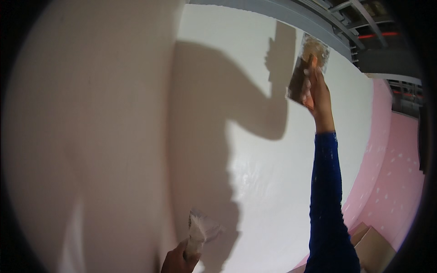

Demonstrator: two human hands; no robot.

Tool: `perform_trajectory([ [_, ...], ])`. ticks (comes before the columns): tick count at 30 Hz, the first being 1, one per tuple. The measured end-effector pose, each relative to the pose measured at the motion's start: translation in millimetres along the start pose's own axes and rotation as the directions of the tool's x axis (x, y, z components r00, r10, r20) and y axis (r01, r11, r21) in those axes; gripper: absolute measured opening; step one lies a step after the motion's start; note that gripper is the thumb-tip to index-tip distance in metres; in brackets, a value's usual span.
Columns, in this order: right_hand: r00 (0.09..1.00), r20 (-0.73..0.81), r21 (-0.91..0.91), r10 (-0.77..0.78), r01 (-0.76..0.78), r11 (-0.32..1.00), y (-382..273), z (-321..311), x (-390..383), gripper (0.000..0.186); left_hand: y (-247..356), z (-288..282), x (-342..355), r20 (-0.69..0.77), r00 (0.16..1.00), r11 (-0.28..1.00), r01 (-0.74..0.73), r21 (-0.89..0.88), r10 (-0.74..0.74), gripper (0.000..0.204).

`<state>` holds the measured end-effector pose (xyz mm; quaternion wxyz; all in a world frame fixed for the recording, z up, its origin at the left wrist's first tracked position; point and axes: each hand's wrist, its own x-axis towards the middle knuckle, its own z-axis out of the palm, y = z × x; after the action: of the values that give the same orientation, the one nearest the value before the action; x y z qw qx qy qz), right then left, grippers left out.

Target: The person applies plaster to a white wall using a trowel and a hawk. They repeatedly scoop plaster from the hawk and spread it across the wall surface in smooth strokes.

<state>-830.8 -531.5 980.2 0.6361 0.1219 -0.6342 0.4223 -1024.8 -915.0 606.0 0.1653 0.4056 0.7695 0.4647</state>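
High on the white wall (273, 182), my right hand (320, 93) is closed round the orange handle of a plastering trowel (298, 78). The trowel's rectangular metal blade is smeared with plaster and lies against or very near the wall, close under its top edge. Low in the picture, my left hand (180, 260) is closed round a putty knife (198, 230) coated in whitish plaster. That knife's blade points up; whether it touches the wall I cannot tell. Part of the left hand is cut off by the lower edge.
A second pale wall (91, 127) meets the white one at a corner on the left. Pink boards (389, 182) with white spots stand to the right, above a cardboard box (373, 248). Metal ceiling framing (359, 20) runs overhead. My shadow falls across the wall.
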Motion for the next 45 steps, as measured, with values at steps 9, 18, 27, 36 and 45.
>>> perform_trajectory([
  [9,0.931,0.053,-0.457,0.361,-0.299,0.838,23.5,-5.0,-252.6,0.063,-43.0,25.3,22.7,0.189,0.948,0.879,-0.146,-0.453,0.255,0.056],
  [18,0.779,0.105,0.334,0.618,-0.613,0.716,105.4,9.5,-354.4,0.059,-35.2,27.2,17.0,0.504,0.839,0.925,0.000,-0.380,0.206,0.065],
  [27,0.584,-0.010,0.018,0.812,-0.811,0.584,124.4,21.8,-360.8,0.058,7.9,32.1,63.1,0.573,0.794,0.897,0.084,-0.434,0.203,0.060],
  [36,0.431,0.201,-0.340,0.880,-0.812,0.475,135.1,-47.6,-380.0,0.053,7.9,-16.5,113.3,0.208,0.960,0.810,-0.030,-0.586,0.186,0.046],
  [45,0.762,0.100,-0.125,0.640,-0.628,0.768,36.1,2.8,-287.0,0.040,59.8,8.0,93.5,-0.004,0.951,0.939,-0.308,-0.151,0.311,0.054],
])
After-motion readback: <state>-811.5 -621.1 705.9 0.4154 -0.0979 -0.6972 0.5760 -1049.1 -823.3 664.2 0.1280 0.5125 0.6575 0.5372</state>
